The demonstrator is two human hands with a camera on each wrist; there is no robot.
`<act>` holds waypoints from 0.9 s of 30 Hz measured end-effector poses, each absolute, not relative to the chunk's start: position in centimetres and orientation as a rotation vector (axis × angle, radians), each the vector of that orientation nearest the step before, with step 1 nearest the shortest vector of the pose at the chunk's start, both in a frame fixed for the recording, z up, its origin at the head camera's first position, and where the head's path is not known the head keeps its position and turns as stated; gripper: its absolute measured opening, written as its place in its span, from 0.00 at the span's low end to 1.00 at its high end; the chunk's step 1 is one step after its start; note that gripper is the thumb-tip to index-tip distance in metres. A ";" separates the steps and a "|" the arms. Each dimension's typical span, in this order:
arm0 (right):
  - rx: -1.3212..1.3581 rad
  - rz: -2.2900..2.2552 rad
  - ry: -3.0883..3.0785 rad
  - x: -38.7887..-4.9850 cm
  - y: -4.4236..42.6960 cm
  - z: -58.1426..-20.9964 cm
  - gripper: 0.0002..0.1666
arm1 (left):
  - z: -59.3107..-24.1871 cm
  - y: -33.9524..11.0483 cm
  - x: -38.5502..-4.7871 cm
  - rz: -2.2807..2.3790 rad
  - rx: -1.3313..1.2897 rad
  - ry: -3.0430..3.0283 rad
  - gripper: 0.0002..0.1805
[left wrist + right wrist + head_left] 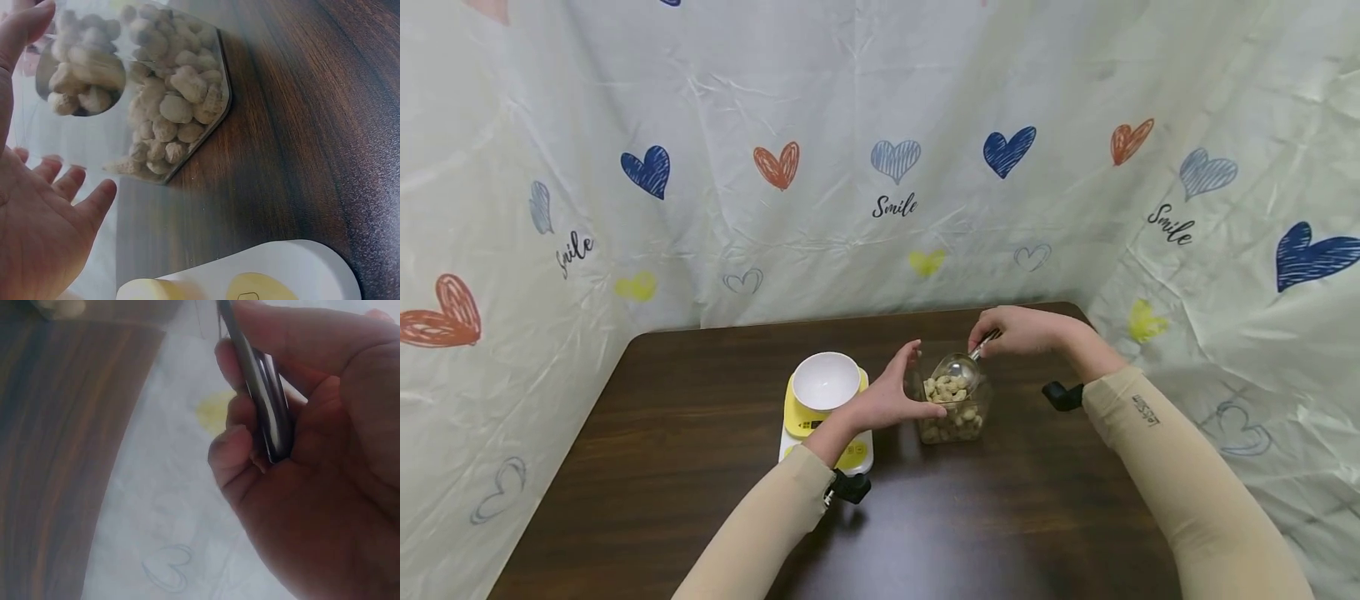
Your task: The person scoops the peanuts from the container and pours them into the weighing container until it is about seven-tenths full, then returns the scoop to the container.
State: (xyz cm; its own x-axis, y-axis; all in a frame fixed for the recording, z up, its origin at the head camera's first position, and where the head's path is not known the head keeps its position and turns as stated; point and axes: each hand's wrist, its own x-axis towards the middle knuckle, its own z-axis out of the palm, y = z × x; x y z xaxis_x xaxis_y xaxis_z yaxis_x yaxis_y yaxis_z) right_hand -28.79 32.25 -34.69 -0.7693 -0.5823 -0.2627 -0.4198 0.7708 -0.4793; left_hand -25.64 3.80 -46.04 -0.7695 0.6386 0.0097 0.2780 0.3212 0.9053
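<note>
Right hand (1017,329), angled downward, grips the slim handle of a polished metal scoop (958,368); its rounded end sits among pale, rough-shelled peanuts (177,108) inside a clear plastic container (78,137). Left hand (891,400) spreads thumb and fingers wide beside the container, which stands on a dark wood-grain table (700,433), right of a yellow-and-white scale (790,417).

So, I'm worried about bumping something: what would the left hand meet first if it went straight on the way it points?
Most likely the left wall of the clear, boxy plastic container holding tan, unshelled peanuts. The left hand spans that side, though whether it touches the wall is unclear.
</note>
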 end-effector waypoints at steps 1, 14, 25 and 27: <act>-0.761 -0.566 2.546 -29.0 32.2 -34.7 0.09 | -46.1 3.8 -25.6 1.430 0.817 2.244 0.63; -0.526 -0.677 2.379 -30.2 32.1 -33.6 0.09 | -46.0 3.8 -25.6 1.438 0.796 2.233 0.65; -0.585 -0.651 2.374 -30.5 32.0 -33.8 0.09 | -46.0 3.7 -25.5 1.446 0.807 2.226 0.65; -0.592 -0.646 2.366 -30.4 32.0 -33.9 0.09 | -46.0 3.8 -25.5 1.445 0.808 2.229 0.65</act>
